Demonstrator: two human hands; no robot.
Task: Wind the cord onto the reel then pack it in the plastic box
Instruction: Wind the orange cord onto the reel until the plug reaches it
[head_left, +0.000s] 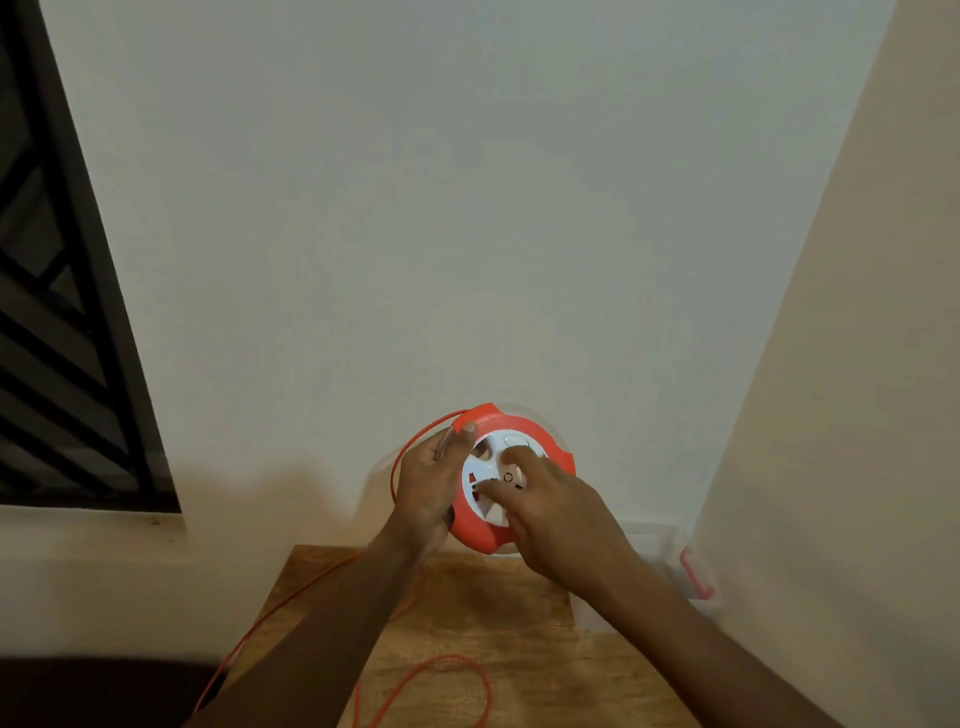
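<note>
Loose cord (447, 675) on table (519, 623); both hands (431, 483) hold reel (511, 475).

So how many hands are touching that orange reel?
2. The left hand grips the round orange-and-white plastic reel at its left rim; the right hand rests its fingers on the white centre face.

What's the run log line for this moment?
phase: winding | left hand: grips reel | right hand: fingers on hub | cord: partly loose
</note>
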